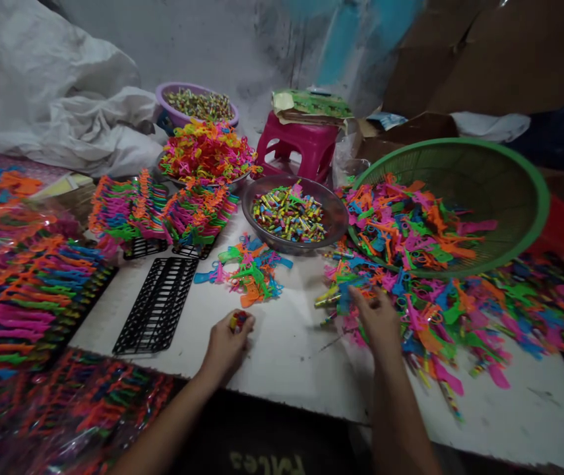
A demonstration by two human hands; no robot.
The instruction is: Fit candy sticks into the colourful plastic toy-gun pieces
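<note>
Our left hand (226, 343) rests near the front edge of the white worktop (286, 356), its grip closed around a few small coloured tubes (239, 320) that stand up out of the fist. Our right hand (378, 321) lies flat at the near edge of the loose pile of plastic toys (425, 316), fingers spread and holding nothing. That pile lies just to the right of this hand and spreads away to the right, so the right hand is much the nearer; the toys point every way, with no common axis. Further back, a tipped green basket (524, 178) spills more toys. A dark bowl (334, 211) holds little tubes, and a purple bowl (173, 109) far left holds more. An empty black rack (157, 303) lies left of our closed hand.
</note>
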